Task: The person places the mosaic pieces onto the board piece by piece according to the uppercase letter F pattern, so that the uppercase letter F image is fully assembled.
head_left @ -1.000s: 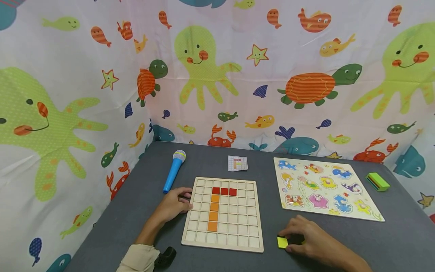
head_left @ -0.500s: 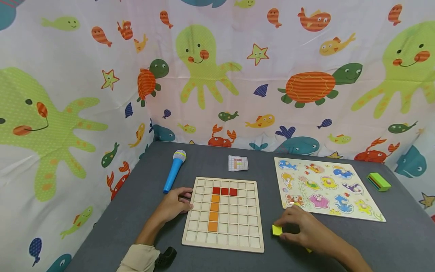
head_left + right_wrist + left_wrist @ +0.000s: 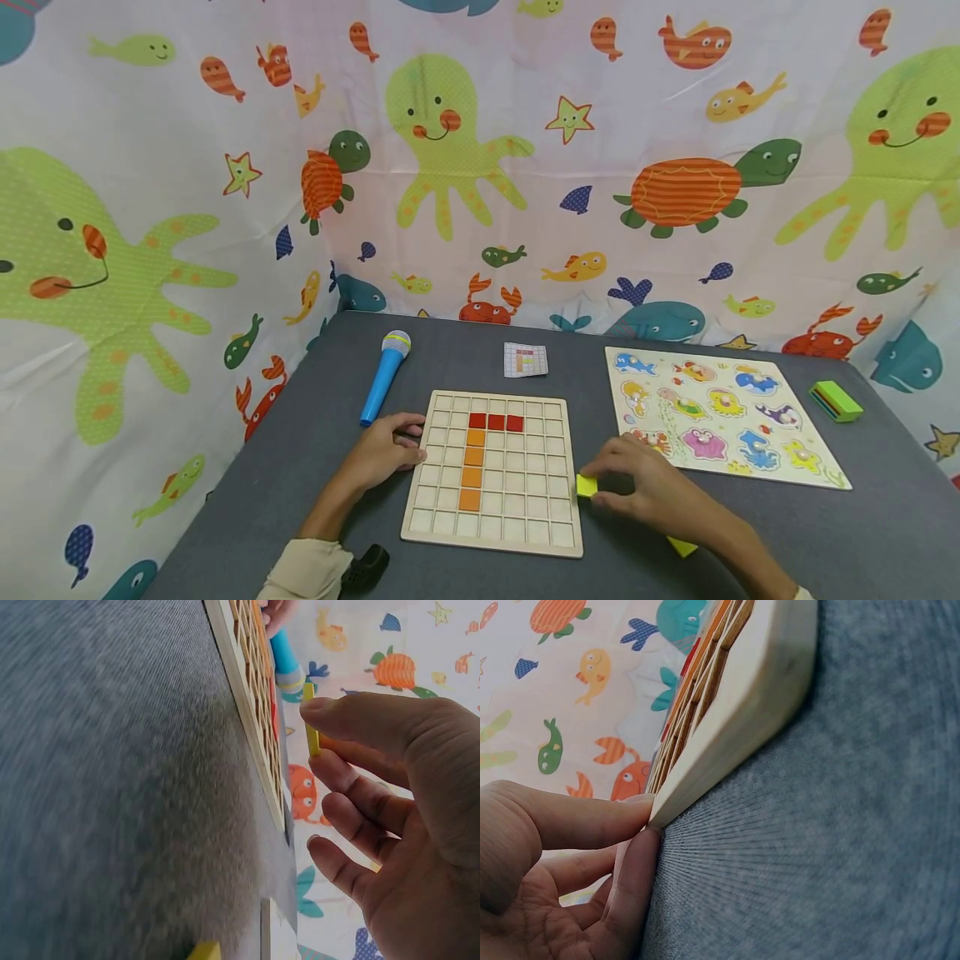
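A wooden grid board [image 3: 517, 475] lies on the grey table, with three red tiles [image 3: 496, 422] in a row and a column of several orange tiles [image 3: 471, 477] below them. At the board's left edge my left hand [image 3: 386, 454] pinches the rim between thumb and finger; the left wrist view shows this grip on the pale board edge [image 3: 727, 742]. My right hand [image 3: 645, 483] holds a thin yellow square tile [image 3: 587, 486] by its edges, just off the board's right side. Another yellow piece [image 3: 682, 547] lies partly hidden under the right wrist.
A blue toy microphone [image 3: 385, 379] lies behind the left hand. Beyond the board is a small printed grid card [image 3: 526, 360]. A sea-animal peg puzzle [image 3: 723, 417] occupies the right side, with a green block-like eraser [image 3: 836, 401] past it. A patterned curtain [image 3: 480, 167] surrounds the table.
My right hand has carried the yellow tile left and away from me, up to the board's right edge. The other yellow piece is more exposed. The left hand has stayed put.
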### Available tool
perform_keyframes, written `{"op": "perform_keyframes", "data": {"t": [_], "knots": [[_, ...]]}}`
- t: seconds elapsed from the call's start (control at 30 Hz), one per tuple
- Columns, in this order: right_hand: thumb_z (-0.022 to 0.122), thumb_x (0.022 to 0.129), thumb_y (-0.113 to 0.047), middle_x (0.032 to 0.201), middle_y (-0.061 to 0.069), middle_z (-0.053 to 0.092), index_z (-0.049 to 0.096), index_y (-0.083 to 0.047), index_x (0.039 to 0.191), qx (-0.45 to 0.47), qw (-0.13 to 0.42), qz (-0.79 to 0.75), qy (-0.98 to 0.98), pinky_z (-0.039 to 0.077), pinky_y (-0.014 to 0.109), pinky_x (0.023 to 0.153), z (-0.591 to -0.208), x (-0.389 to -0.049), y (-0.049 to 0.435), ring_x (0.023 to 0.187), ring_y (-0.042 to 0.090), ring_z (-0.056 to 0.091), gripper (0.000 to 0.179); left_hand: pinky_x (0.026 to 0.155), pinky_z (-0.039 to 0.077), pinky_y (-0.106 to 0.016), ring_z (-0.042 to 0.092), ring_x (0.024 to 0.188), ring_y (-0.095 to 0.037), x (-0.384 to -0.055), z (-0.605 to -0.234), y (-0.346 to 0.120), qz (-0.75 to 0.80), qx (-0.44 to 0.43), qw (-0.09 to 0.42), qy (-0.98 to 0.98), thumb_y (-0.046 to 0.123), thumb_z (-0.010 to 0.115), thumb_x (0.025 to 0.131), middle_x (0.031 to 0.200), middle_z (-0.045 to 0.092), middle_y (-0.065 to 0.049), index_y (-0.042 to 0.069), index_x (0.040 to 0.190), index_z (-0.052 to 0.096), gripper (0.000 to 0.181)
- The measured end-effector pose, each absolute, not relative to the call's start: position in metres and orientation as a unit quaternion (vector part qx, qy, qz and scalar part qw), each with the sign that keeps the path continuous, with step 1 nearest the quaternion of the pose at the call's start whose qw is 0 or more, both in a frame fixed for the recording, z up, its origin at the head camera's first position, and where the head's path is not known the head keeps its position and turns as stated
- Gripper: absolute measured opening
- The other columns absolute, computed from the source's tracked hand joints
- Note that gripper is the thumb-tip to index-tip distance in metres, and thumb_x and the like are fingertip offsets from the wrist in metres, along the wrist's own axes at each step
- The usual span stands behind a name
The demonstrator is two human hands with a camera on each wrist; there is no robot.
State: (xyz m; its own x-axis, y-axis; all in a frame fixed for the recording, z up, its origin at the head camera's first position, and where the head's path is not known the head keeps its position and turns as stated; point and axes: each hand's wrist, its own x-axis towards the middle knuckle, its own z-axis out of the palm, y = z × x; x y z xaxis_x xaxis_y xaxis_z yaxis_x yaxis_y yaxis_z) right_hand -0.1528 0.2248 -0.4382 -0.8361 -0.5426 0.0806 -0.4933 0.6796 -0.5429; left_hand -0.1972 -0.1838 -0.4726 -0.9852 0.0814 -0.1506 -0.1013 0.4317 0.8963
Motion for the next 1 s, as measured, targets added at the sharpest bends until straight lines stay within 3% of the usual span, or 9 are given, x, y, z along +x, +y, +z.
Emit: {"op": "perform_keyframes", "data": {"t": [0.1,0.2,1.0], "knots": [[0.082,0.094,-0.036,0.107,-0.021,0.061,0.079,-0.034,0.115,-0.287,0.035,-0.282,0.915,0.052,0.039,0.091,-0.44,-0.156,0.218,0.103,0.005,0.054,0.021,0.08,0.064,-0.037,0.069,0.098,-0.019,-0.197,-0.473,-0.184,0.533,-0.006,0.085,0.842,-0.002,0.078,0.088,0.121,0.065,-0.012,0.0,0.141,0.065,0.055],[0.082,0.094,-0.034,0.107,-0.019,0.062,0.079,-0.031,0.115,-0.294,0.031,-0.291,0.91,0.052,0.034,0.087,-0.441,-0.159,0.21,0.103,0.007,0.053,0.021,0.08,0.064,-0.037,0.069,0.098,-0.019,-0.197,-0.473,-0.184,0.533,-0.005,0.085,0.842,-0.002,0.078,0.088,0.121,0.065,-0.012,0.0,0.141,0.065,0.055],[0.081,0.095,-0.027,0.114,-0.011,0.066,0.079,-0.019,0.117,-0.299,0.033,-0.284,0.91,0.052,0.04,0.094,-0.452,-0.175,0.155,0.112,0.013,0.051,0.024,0.08,0.064,-0.038,0.069,0.099,-0.02,-0.197,-0.471,-0.184,0.533,-0.004,0.084,0.842,-0.002,0.079,0.087,0.121,0.065,-0.014,0.0,0.141,0.064,0.056]]}}
